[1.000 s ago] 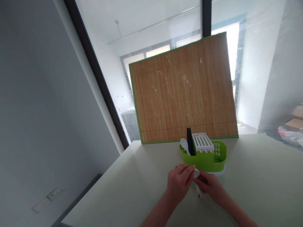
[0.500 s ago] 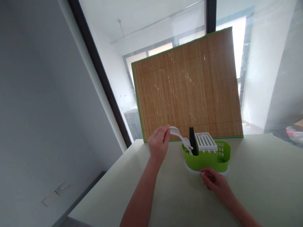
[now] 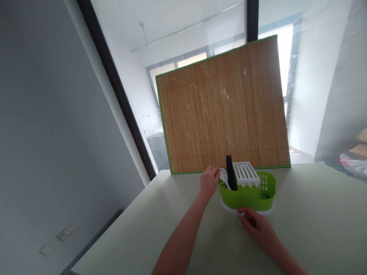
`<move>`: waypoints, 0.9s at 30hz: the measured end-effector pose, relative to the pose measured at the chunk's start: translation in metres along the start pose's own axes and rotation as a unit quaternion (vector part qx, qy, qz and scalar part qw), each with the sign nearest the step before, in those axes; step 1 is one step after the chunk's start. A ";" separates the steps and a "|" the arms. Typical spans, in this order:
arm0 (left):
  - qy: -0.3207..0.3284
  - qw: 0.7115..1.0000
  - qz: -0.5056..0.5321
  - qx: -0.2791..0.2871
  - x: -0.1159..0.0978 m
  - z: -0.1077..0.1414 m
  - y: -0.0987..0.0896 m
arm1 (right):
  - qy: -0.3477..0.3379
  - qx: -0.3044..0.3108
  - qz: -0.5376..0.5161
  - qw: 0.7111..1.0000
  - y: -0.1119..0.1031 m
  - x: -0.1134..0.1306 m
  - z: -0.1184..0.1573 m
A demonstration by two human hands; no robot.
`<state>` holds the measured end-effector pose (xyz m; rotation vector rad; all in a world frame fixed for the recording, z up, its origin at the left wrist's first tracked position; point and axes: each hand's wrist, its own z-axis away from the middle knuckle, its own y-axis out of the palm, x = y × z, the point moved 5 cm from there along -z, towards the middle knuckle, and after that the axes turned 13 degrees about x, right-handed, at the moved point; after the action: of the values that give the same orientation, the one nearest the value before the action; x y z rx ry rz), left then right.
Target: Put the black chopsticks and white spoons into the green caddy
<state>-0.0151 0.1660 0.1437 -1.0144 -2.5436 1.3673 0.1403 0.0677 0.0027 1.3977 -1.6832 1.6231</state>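
A green plastic utensil holder point(image 3: 245, 198) with a white base point(image 3: 229, 209) stands on the table. My left hand point(image 3: 209, 179) is at its left compartment, thumb and fingers closed on a white spoon point(image 3: 224, 177) whose lower part is inside the holder. Beside the spoon, a pair of black strips point(image 3: 230, 172), possibly chopsticks, stands upright in the same compartment. A white slotted rack point(image 3: 246, 173) with small hooks covers the holder's middle. In front, my right hand point(image 3: 255, 223) has its fingers bent and pinched at the front rim of the base.
Behind the holder a bamboo mat point(image 3: 223, 110) with green edging leans upright against the glass. The pale table point(image 3: 309, 214) spreads out around it. A grey wall point(image 3: 57, 133) with a socket rises on the left, and a plastic bag point(image 3: 354, 164) lies beyond the table at right.
My left hand has moved right and down, bringing the white spoon from a slant above the holder to upright in its left compartment. My right hand stays at the base.
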 end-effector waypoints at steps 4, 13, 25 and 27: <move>-0.022 1.000 -0.020 0.005 0.007 0.003 0.010 | 0.003 0.003 0.015 1.000 0.001 -0.001 -0.001; -0.032 0.989 -0.139 0.050 0.000 0.006 0.022 | 0.014 -0.008 0.057 0.998 -0.002 0.002 0.000; -0.015 1.000 0.002 -0.026 0.010 0.102 0.014 | 0.054 -0.396 0.225 0.888 -0.071 0.026 0.016; -0.013 1.000 0.026 -0.004 0.011 0.119 0.024 | 0.043 -0.419 0.258 0.869 -0.067 0.039 0.006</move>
<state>-0.0543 0.0963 0.0519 -1.0790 -2.5600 1.3949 0.1830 0.0604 0.0676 0.4533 -2.4043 0.8868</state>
